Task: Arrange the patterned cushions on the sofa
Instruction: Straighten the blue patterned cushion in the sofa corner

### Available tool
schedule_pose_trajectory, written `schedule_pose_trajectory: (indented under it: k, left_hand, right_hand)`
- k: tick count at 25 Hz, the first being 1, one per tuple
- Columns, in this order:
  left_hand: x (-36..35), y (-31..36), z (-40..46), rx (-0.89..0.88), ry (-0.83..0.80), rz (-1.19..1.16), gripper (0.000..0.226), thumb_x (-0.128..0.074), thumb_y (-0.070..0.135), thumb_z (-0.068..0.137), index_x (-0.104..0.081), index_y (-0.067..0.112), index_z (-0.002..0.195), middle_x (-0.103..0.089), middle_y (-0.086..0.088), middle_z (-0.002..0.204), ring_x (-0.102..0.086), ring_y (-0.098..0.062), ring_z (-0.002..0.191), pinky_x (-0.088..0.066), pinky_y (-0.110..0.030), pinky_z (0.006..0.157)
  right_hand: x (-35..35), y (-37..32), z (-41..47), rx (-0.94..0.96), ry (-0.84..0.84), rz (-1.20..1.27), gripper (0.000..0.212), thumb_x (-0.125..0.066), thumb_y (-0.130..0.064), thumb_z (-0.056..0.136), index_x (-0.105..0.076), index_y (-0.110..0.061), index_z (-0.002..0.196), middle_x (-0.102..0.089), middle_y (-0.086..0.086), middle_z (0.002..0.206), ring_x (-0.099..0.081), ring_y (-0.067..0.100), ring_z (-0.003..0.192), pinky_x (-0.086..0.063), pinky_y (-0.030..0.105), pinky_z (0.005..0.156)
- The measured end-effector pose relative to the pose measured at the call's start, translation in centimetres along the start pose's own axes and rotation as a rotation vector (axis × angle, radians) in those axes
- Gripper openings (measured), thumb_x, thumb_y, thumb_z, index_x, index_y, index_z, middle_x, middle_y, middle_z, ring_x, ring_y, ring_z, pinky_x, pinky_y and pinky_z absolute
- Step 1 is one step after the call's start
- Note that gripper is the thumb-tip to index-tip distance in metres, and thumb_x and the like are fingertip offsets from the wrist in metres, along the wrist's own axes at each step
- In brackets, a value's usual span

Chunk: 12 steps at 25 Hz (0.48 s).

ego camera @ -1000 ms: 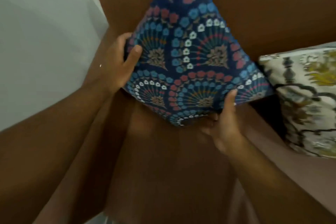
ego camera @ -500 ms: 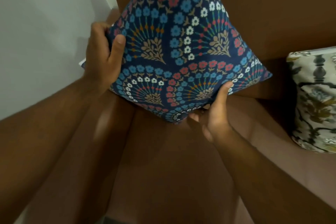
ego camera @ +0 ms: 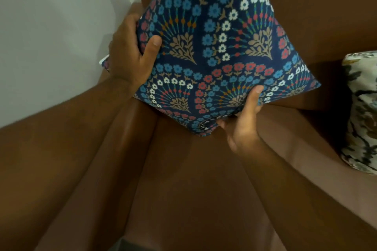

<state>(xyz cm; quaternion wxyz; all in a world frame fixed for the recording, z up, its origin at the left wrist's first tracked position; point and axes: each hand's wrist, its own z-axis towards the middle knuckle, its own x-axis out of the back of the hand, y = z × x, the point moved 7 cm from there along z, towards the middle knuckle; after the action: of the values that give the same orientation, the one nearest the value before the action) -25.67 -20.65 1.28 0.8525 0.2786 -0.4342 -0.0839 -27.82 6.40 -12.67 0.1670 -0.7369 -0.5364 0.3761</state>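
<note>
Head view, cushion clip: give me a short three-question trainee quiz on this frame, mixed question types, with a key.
1. True or false: both hands grip the navy floral-print fabric cushion.
2. Which hand holds the cushion's lower edge? A) left hand B) right hand
3. Fill in: the cream cushion with dark leafy print rests on the brown leather sofa at the frame's ____ edge.

Key: 1 true; 2 B; 3 right.
</note>
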Motion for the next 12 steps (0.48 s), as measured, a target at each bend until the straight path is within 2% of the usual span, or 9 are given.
schedule_pose_trajectory:
  k: [2,4,5,7,8,10,12]
  left_hand:
    - [0.8,-0.1,-0.6,0.033,0.013,0.013,0.076,-0.036,0.072,0.096,-0.051,0.009,0.135,-0.065,0.000,0.120,-0.063,-0.015,0.105,-0.050,-0.034,0.087]
    - [1.4,-0.5,-0.9,0.066,-0.005,0.037,0.073,-0.036,0.076,0.095,-0.051,0.016,0.133,-0.060,0.011,0.116,-0.056,-0.001,0.099,-0.045,-0.027,0.082]
    - [1.5,-0.7,-0.9,0.070,-0.024,0.042,0.072,-0.036,0.078,0.094,-0.052,0.017,0.130,-0.059,0.012,0.113,-0.055,0.001,0.096,-0.045,-0.026,0.080]
    - [1.2,-1.0,-0.9,0.081,-0.053,0.028,0.072,-0.037,0.078,0.094,-0.052,0.016,0.129,-0.062,0.006,0.114,-0.059,-0.006,0.097,-0.050,-0.034,0.082]
    - [1.2,-1.0,-1.0,0.076,-0.045,0.046,0.073,-0.037,0.076,0.095,-0.051,0.015,0.131,-0.064,0.001,0.117,-0.061,-0.012,0.102,-0.052,-0.041,0.089]
    - [1.2,-1.0,-1.4,0.090,0.000,0.123,0.076,-0.036,0.070,0.097,-0.050,0.009,0.138,-0.064,-0.010,0.127,-0.060,-0.025,0.117,-0.045,-0.053,0.103]
    - [0.9,-0.9,-1.9,0.145,0.017,0.099,0.077,-0.039,0.065,0.096,-0.051,0.002,0.138,-0.063,-0.014,0.128,-0.059,-0.028,0.119,-0.045,-0.050,0.104]
  right_hand:
    - [0.8,0.3,-1.4,0.002,-0.008,0.003,0.073,-0.042,-0.064,0.102,-0.018,-0.039,0.166,-0.052,-0.002,0.162,-0.058,0.027,0.142,-0.053,0.065,0.107]
    - [0.0,0.5,-2.0,-0.031,-0.058,-0.020,0.090,-0.050,-0.070,0.088,-0.021,-0.037,0.167,-0.053,-0.001,0.162,-0.058,0.027,0.143,-0.051,0.066,0.110]
    - [-0.6,0.5,-1.8,-0.039,-0.070,-0.032,0.097,-0.052,-0.072,0.082,-0.022,-0.037,0.167,-0.055,-0.001,0.162,-0.058,0.026,0.143,-0.050,0.066,0.112]
    - [-0.9,0.5,-1.4,-0.032,-0.041,-0.033,0.094,-0.051,-0.073,0.085,-0.021,-0.037,0.167,-0.056,-0.001,0.161,-0.059,0.026,0.142,-0.051,0.065,0.111]
    - [-0.5,0.6,-1.3,-0.019,-0.012,-0.022,0.086,-0.048,-0.070,0.093,-0.020,-0.037,0.167,-0.055,-0.001,0.161,-0.059,0.027,0.141,-0.053,0.066,0.108]
    - [0.7,0.1,-1.2,0.007,0.026,0.009,0.073,-0.036,-0.069,0.102,-0.023,-0.036,0.166,-0.053,-0.001,0.163,-0.057,0.027,0.142,-0.058,0.062,0.096]
    - [1.7,-0.5,-0.9,0.007,0.036,0.062,0.077,-0.025,-0.076,0.101,-0.033,-0.034,0.165,-0.053,0.000,0.162,-0.056,0.028,0.142,-0.059,0.061,0.093]
